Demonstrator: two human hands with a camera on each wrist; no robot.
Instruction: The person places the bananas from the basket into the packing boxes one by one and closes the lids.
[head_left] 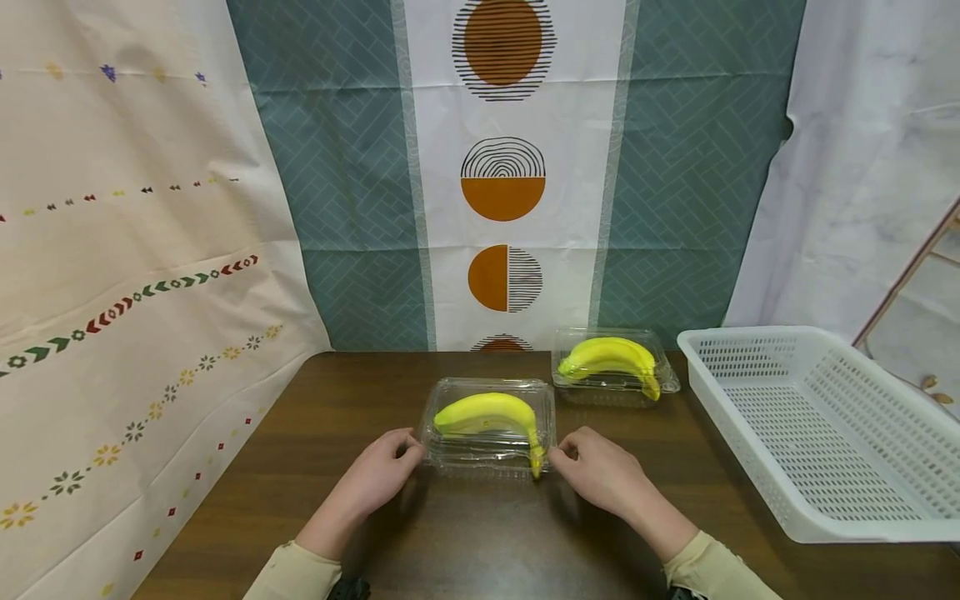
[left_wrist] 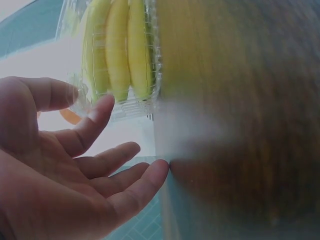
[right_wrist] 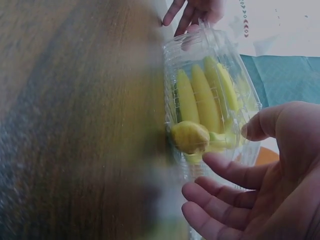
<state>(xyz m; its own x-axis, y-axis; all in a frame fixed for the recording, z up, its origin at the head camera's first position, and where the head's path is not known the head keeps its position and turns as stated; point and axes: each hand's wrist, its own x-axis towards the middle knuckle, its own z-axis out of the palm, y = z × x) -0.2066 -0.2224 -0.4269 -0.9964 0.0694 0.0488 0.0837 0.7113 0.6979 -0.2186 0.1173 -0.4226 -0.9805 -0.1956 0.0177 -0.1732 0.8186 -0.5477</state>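
Observation:
A clear plastic clamshell container (head_left: pixel 486 460) is in front of me on the dark table, with yellow bananas (head_left: pixel 487 410) inside it. In the head view the banana stem reaches the container's front right edge. My left hand (head_left: pixel 384 467) pinches the front left corner between thumb and index finger, its other fingers spread apart below. At the front right corner, my right hand (head_left: pixel 600 471) pinches the rim with thumb and index finger. The right wrist view shows several banana fingers (right_wrist: pixel 204 97) side by side through the plastic, with the stem end (right_wrist: pixel 191 137) toward the right hand.
Behind to the right sits a second clear container (head_left: pixel 573 335) with bananas (head_left: pixel 611 357). A white perforated basket (head_left: pixel 813 533) stands at the right of the brown table (head_left: pixel 300 433). Patterned cloths (head_left: pixel 517 117) hang behind and at the sides.

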